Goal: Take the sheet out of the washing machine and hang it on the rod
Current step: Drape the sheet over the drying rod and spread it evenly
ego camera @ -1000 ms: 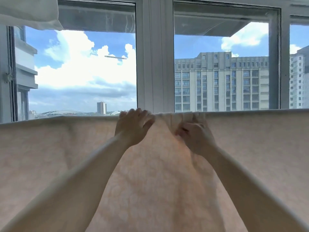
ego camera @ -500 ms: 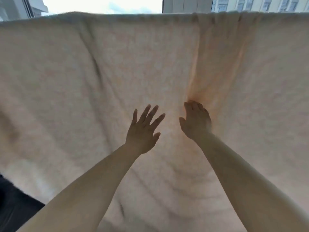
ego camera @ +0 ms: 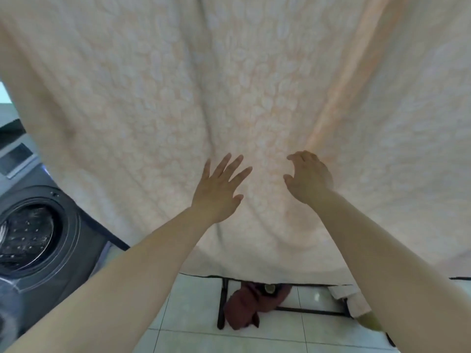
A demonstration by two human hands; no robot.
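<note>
A pale peach sheet with a faint leaf pattern hangs down and fills most of the view; the rod is out of frame above. My left hand lies flat against the sheet with its fingers spread and straight. My right hand rests on the sheet beside a long vertical fold, its fingers loosely bent, gripping nothing that I can see. The grey washing machine stands at the lower left with its drum showing.
Below the sheet's lower edge is a white tiled floor with the black base bars of a rack. A dark red cloth lies on the floor by the rack, and a pale item sits at the right.
Both hands have slid from the sheet's top edge down its front to its lower half. My view has dropped from the window to the floor and washing machine.
</note>
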